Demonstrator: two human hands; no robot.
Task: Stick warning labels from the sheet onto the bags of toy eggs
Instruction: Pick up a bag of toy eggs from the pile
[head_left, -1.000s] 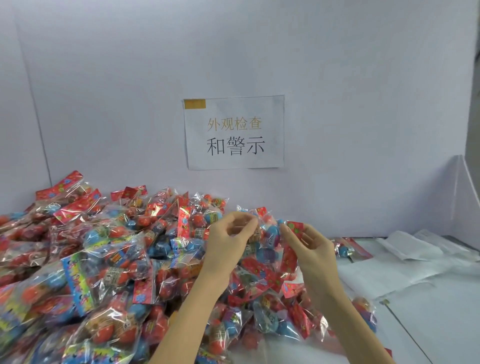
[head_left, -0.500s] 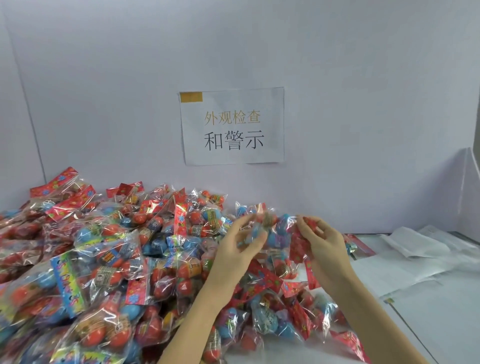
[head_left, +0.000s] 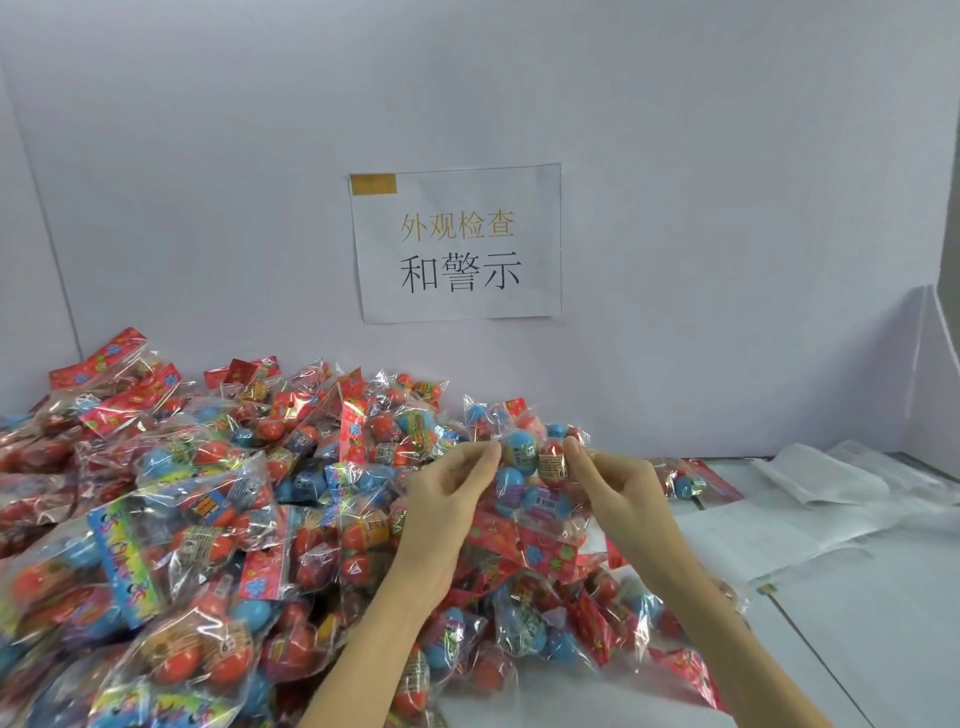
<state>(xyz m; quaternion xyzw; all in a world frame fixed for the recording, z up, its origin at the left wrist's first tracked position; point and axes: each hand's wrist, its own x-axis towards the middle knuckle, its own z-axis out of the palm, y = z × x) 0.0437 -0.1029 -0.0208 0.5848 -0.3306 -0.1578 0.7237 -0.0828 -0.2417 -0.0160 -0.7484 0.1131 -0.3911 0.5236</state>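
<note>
sign (head_left: 457, 244) taped to wall (head_left: 675, 156) | white table (head_left: 883, 649) lower right

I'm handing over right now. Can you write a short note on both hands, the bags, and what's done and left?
Left hand and right hand each pinch a top corner of one bag of toy eggs, held up over the pile of bags.
White label sheets lie on the table to the right.
Done: cannot tell; no stuck label shows.
Left: label the held bag, then the pile.

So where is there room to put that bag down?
Bare table lies at the front right, between the pile of bags and the white paper sheets. Everything to the left is crowded with bags.
</note>
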